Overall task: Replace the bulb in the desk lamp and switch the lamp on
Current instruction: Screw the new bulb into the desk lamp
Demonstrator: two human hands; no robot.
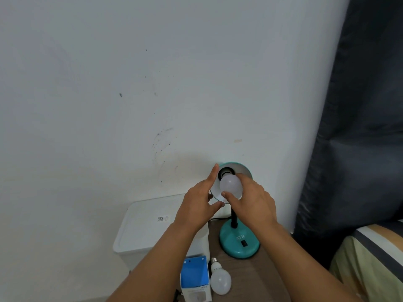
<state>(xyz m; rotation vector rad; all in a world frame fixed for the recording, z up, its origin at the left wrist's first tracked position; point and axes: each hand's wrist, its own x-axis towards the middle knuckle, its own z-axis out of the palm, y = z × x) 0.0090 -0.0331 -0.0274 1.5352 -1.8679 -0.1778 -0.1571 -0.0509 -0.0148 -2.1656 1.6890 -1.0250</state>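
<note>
A teal desk lamp stands on a brown table, its round base [236, 243] bearing a black rocker switch [244, 243]. Its shade [244, 168] is tilted up toward me. A white bulb [231, 184] sits with its neck in the shade's socket. My right hand [250, 203] grips this bulb with thumb below and fingers behind. My left hand [198, 203] holds the shade's left rim, fingers spread along it. A second white bulb [219, 277] lies loose on the table beside a blue and white bulb box [195, 277]. The lamp is unlit.
A white lidded plastic bin [144, 227] stands left of the table against the white wall. A dark curtain [359, 127] hangs at the right. Striped bedding [370, 258] fills the lower right corner. A black cord [214, 219] runs behind the lamp.
</note>
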